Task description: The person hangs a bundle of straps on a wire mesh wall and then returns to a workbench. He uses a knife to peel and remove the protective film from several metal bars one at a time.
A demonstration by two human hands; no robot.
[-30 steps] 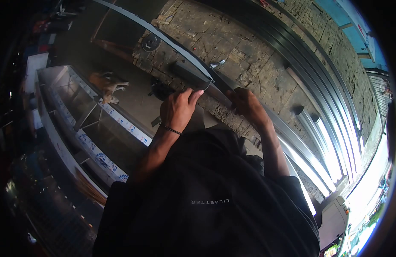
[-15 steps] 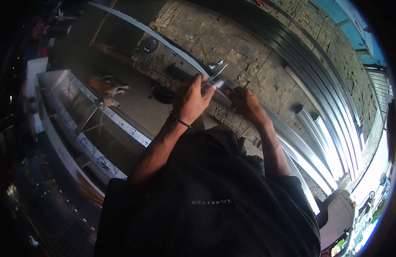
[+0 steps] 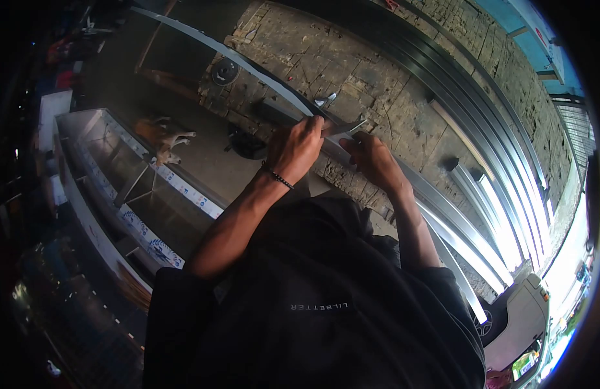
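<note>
Long metal strips [image 3: 261,76] run diagonally across the wooden work surface in front of me. My left hand [image 3: 298,148], with a beaded bracelet at the wrist, has its fingers closed around the end of a thin metal piece [image 3: 346,128] that lies over the strips. On the right, my right hand [image 3: 371,154] has curled fingers at the edge of the long metal bar, just below the thin piece's forked tip. What its fingertips hold is too small to make out.
Long metal profiles [image 3: 468,110] lie on the rough wooden surface [image 3: 339,61] to the right. A dark disc [image 3: 225,71] is at the upper left. A dog [image 3: 165,137] lies on the floor beside a metal frame [image 3: 189,191]. A vehicle [image 3: 520,324] is at lower right.
My left hand has moved slightly right and turned. The thin metal piece has swung to the right, its tip now above my right hand, which has shifted little.
</note>
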